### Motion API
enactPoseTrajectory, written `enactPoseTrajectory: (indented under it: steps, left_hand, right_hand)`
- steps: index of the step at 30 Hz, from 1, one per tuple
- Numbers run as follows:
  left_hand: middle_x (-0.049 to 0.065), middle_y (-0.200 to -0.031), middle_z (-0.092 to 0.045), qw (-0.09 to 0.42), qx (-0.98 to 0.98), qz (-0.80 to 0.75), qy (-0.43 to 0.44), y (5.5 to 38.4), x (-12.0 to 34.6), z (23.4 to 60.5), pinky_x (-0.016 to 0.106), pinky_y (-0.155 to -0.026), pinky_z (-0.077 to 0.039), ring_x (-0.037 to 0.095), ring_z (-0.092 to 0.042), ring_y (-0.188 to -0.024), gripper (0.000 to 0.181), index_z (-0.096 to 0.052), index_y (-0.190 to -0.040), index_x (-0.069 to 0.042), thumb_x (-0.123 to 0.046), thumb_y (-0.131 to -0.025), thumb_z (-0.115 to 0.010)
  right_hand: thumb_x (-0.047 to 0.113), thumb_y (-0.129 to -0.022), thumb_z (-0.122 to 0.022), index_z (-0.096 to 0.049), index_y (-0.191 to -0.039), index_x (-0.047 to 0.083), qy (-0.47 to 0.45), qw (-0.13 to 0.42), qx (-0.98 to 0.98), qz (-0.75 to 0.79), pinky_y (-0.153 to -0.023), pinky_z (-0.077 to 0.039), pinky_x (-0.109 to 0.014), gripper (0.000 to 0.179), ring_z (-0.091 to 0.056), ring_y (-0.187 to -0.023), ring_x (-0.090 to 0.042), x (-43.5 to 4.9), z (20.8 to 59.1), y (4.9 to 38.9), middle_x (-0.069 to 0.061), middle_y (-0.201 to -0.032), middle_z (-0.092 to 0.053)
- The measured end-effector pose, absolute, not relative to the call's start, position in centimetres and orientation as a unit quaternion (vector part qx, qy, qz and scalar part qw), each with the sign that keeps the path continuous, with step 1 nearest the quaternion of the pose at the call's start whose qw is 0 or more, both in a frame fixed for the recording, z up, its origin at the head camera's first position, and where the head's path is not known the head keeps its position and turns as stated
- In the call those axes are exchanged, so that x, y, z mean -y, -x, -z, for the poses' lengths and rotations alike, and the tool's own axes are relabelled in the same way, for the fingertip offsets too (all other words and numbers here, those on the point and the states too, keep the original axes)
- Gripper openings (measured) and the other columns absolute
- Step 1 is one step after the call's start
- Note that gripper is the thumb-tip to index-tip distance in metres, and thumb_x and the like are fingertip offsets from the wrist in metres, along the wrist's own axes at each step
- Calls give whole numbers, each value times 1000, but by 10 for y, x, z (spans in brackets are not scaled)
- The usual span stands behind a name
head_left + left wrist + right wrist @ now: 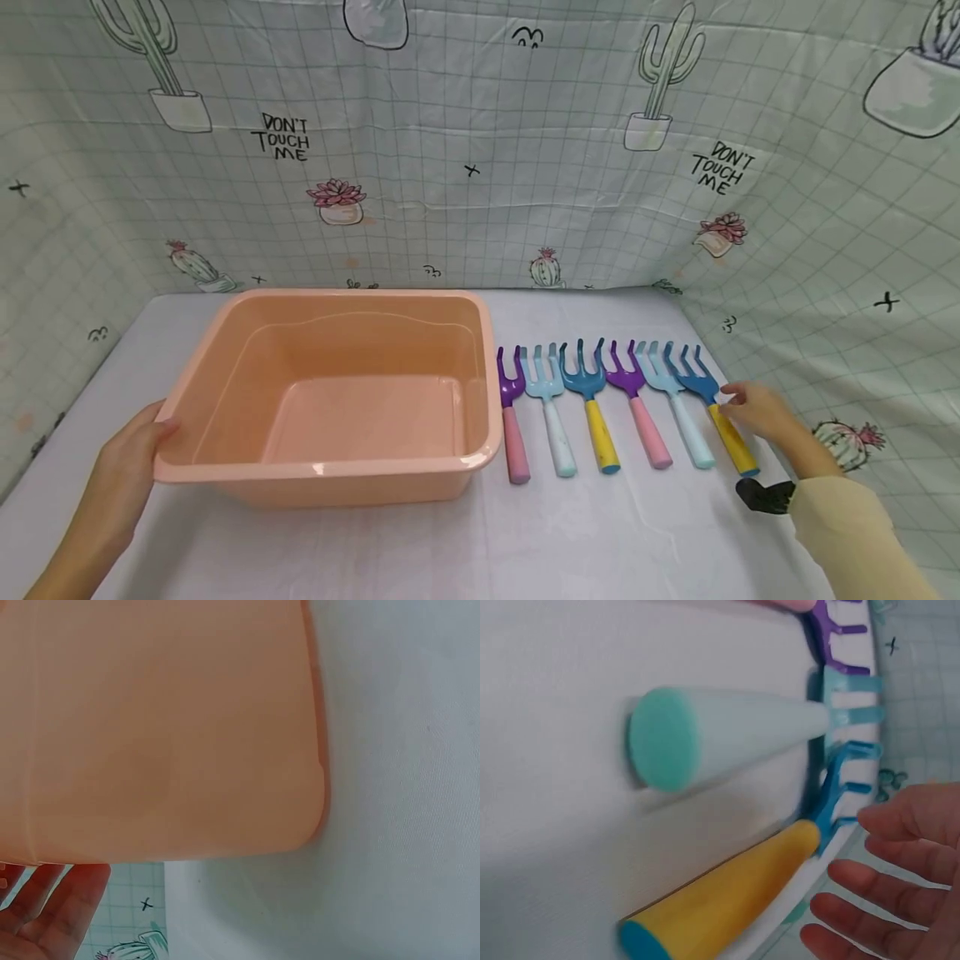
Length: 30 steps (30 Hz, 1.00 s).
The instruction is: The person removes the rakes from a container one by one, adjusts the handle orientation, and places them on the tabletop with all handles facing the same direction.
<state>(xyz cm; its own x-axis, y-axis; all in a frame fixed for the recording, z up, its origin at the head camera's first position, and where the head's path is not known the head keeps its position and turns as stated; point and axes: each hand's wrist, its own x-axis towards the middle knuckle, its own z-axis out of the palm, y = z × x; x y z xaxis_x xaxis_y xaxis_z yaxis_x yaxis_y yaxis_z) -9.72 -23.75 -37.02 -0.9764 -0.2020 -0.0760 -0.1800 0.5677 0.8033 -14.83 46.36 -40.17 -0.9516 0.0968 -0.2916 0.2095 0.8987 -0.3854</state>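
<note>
A peach plastic basin [318,471] stands left of centre in the head view. My left hand [120,479] grips its left rim, thumb over the edge and fingers [79,900] below it. On the right, several small garden hand rakes lie in a row, prongs pointing away. The rightmost rake [731,437] has blue prongs and a yellow handle. Beside the top of that handle is my right hand [765,414], its fingers parted and slightly bent. In the right wrist view the fingertips [847,874] are close to the yellow handle [735,889], with nothing held.
The other rakes are a pale blue one [692,429], pink-handled purple ones [651,433] [516,446], another yellow-handled blue one [602,437] and another pale blue one [558,442]. A patterned cloth [480,125] rises behind and beside the white tabletop [600,533].
</note>
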Motion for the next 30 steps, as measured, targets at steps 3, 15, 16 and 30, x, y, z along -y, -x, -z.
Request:
enactPoseTrajectory:
  steps: [3,15,16,30]
  left_hand:
    - [-43,-82,-39,16,884,454,-114,97,237,370,25,-74,-28,-14,-37,-79,49,-36,-139,-2,-30,-99,-27]
    - [-30,-92,-52,40,882,446,-144,105,239,386,28,-78,-32,-12,-39,-81,50,-38,-141,-10,-36,-100,-27]
    - [-21,-97,-56,37,882,447,-143,104,237,384,32,-79,-31,-10,-38,-81,51,-37,-141,-8,-35,-100,-27]
    - [26,-150,-18,53,947,307,78,109,218,336,69,-91,-26,50,-26,-130,57,-12,-150,-8,-24,-99,-35]
  right_hand:
    - [13,-90,-52,-46,-120,-16,-41,69,-980,181,-66,-48,-39,42,-53,-81,-33,-443,387,149,-32,-101,-55]
    - [15,-89,-59,-57,-119,-3,87,3,-986,144,-72,-52,-43,34,-57,-90,-30,-351,332,138,-19,-106,-62]
    - [15,-89,-59,-57,-119,-2,95,3,-985,144,-74,-52,-44,34,-57,-92,-31,-343,330,136,-19,-108,-61]
    - [39,-93,-53,-45,-136,10,282,-57,-955,77,-102,-35,-51,52,-38,-130,-32,-270,313,110,-12,-141,-42]
